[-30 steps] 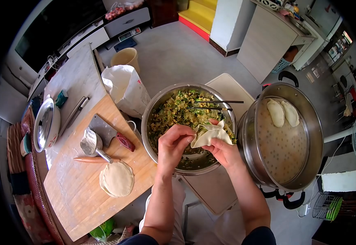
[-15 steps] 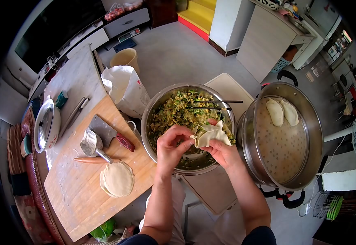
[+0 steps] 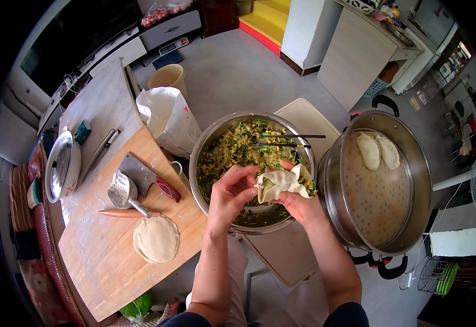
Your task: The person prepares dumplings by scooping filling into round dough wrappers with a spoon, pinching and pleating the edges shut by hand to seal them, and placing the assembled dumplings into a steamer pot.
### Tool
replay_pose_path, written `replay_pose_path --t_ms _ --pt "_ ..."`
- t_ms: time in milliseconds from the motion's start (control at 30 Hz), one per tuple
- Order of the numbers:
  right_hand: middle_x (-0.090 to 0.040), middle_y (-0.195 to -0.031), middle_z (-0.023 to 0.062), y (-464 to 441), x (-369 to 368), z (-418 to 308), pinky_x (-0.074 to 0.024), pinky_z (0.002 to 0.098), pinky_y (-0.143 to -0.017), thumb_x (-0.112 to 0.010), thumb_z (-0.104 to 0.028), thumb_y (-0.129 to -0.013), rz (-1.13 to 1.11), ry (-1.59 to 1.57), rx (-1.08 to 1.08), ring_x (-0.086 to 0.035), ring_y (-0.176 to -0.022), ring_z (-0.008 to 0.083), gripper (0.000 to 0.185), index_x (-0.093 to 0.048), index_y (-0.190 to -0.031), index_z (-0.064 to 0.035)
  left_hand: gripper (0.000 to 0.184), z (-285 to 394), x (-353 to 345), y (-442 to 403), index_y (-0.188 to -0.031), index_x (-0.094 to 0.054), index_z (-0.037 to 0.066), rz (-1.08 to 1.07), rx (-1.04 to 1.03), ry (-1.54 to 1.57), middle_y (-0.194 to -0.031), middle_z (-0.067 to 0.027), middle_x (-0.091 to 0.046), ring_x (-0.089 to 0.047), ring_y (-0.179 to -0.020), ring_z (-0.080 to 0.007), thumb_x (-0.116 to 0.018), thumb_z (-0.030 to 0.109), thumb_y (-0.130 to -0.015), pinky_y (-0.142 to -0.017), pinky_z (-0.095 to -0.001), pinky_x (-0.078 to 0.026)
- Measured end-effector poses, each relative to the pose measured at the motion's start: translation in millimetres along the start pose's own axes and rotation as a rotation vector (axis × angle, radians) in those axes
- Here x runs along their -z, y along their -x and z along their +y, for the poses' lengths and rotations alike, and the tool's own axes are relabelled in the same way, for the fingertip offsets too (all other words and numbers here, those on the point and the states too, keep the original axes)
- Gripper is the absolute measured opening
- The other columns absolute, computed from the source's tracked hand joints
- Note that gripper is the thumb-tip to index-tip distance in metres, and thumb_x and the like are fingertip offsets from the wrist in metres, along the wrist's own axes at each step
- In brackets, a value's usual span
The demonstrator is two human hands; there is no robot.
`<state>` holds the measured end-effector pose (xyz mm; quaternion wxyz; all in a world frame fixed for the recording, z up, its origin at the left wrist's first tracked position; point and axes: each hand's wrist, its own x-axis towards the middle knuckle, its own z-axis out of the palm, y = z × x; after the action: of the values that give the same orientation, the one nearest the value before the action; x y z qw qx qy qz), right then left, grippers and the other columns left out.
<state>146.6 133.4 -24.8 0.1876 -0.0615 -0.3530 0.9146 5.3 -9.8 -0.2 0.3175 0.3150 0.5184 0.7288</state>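
Between my two hands is a dumpling (image 3: 279, 183), partly folded, with filling showing at its right end. My left hand (image 3: 232, 192) pinches its left end between thumb and fingers. My right hand (image 3: 299, 206) grips it from below and behind, thumb on the near side. Both are over a steel bowl (image 3: 198, 188) of chopped green and yellow filling (image 3: 238, 144). A pair of chopsticks (image 3: 289, 136) rests across the bowl's right side. To the right, two finished dumplings (image 3: 370, 151) lie in a steamer pot (image 3: 420, 201).
On the wooden board (image 3: 96, 256) at left lie stacked dough wrappers (image 3: 156, 240), a rolling pin (image 3: 112, 213), a metal scoop (image 3: 122, 191) and a cleaver (image 3: 138, 171). A white flour bag (image 3: 175, 122) stands behind the bowl. A lidded pot (image 3: 63, 166) sits farther left.
The dumpling has turned slightly in my hands and its folded edge has a different shape. My left fingers have shifted a little along its left end.
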Motion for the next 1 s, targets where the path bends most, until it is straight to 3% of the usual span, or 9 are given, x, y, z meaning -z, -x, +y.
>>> replay_pose_path --t_ms 267,567,667,767,1000 --pt "-0.053 -0.134 0.0197 -0.9 -2.6 -0.5 -0.0515 0.0444 -0.099 -0.074 -0.003 -0.084 -0.043 0.012 0.006 -0.054 -0.124 0.0311 0.072 -0.035 -0.145 -0.0054 0.027 1.6 0.4 -0.5 -0.106 -0.071 -0.002 -0.013 -0.046 -0.033 -0.1 -0.0034 -0.055 -0.057 -0.094 -0.0122 -0.071 -0.009 -0.08 -0.079 -0.0241 -0.049" --pt "-0.054 -0.133 0.0164 -1.0 -6.6 0.4 -0.0543 0.0441 -0.095 -0.071 -0.005 -0.087 -0.003 -0.02 -0.021 -0.057 -0.12 0.0289 0.067 -0.037 -0.145 -0.0096 0.016 -6.1 -10.3 0.4 -0.095 -0.073 -0.004 0.178 -0.135 -0.13 -0.095 -0.0044 -0.061 -0.06 -0.084 -0.013 -0.071 -0.008 -0.08 -0.072 -0.0235 -0.05" --pt "-0.055 -0.131 0.0141 -1.3 -8.0 2.3 -0.0547 0.0426 -0.095 -0.07 -0.003 -0.088 0.042 -0.042 -0.016 -0.058 -0.119 0.0278 0.066 -0.038 -0.145 -0.0106 0.014 0.9 -16.2 1.5 -0.095 -0.071 -0.005 0.211 -0.175 -0.406 -0.093 -0.0068 -0.06 -0.059 -0.085 -0.0154 -0.071 -0.006 -0.081 -0.076 -0.0245 -0.048" --pt "-0.056 -0.13 0.0134 -1.9 -6.6 -0.2 -0.0545 0.0421 -0.095 -0.069 -0.003 -0.088 0.053 -0.048 -0.01 -0.058 -0.118 0.0271 0.064 -0.039 -0.144 -0.0103 0.022 9.6 -13.9 -0.5 -0.102 -0.069 -0.006 0.087 -0.223 -0.525 -0.099 -0.0074 -0.06 -0.061 -0.088 -0.0171 -0.067 -0.009 -0.081 -0.076 -0.0254 -0.051" --pt "-0.054 -0.131 0.0135 -2.5 -3.4 -2.6 -0.0545 0.0427 -0.096 -0.068 -0.001 -0.089 0.054 -0.084 -0.007 -0.059 -0.118 0.0279 0.063 -0.039 -0.143 -0.0092 0.04 9.9 -11.1 2.0 -0.114 -0.067 -0.004 -0.055 -0.067 -0.124 -0.113 -0.0069 -0.054 -0.059 -0.096 -0.016 -0.078 -0.001 -0.075 -0.082 -0.0276 -0.053"
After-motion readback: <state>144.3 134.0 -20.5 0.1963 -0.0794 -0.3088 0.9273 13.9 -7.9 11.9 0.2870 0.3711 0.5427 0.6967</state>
